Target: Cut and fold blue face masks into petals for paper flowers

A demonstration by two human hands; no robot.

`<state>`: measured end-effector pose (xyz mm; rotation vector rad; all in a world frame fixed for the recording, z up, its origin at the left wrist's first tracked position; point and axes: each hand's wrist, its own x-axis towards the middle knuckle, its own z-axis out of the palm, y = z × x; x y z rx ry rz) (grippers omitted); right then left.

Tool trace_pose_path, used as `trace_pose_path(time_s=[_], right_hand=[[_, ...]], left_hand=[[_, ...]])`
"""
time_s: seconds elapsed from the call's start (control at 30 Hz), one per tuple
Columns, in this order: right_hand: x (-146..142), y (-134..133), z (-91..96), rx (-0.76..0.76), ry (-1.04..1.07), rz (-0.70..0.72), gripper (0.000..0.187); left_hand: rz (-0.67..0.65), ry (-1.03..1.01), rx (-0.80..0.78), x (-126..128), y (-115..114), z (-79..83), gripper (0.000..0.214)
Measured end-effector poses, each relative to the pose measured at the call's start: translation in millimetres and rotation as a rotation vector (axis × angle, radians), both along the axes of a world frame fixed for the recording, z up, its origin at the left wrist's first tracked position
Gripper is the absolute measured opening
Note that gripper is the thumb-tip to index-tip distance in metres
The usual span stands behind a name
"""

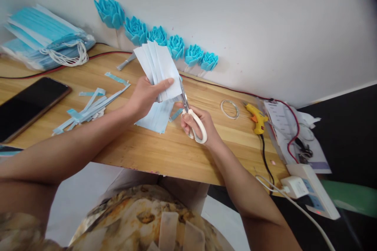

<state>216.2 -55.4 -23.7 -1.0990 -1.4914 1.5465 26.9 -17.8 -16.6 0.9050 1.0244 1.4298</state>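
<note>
Wooden table against a white wall; I report from the grip outward. Left hand: grip closed on a stack of white sheets, thumb across the front, held clear above the table. I note the stack's long axis runs up and away toward the wall. Right hand, just right of the stack: grip closed through the handles of the scissors. Blades point up along the stack's right edge, touching it, nearly together. A blue mask piece lies flat beneath both hands.

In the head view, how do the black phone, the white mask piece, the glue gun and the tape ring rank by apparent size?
Black phone
white mask piece
glue gun
tape ring
The last two look close.
</note>
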Motion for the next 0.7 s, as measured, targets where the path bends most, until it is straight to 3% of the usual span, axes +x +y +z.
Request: trace_pose_path(time_s=[0.33,0.5,0.7], right_hand=[[1.4,1.1,4.4,-0.014,-0.014,0.046,0.065],[3.1,2.4,4.6,0.026,-0.028,0.084,0.071],[3.6,3.5,3.2,0.042,-0.049,0.105,0.070]], left_hand=[[-0.005,0.010,0.028,0.0,-0.4,0.7,0.038],[-0.081,-0.021,0.055,2.5,-3.8,2.6,0.037],[-0.031,0.082,0.052,5.9,-7.6,3.4,0.034]])
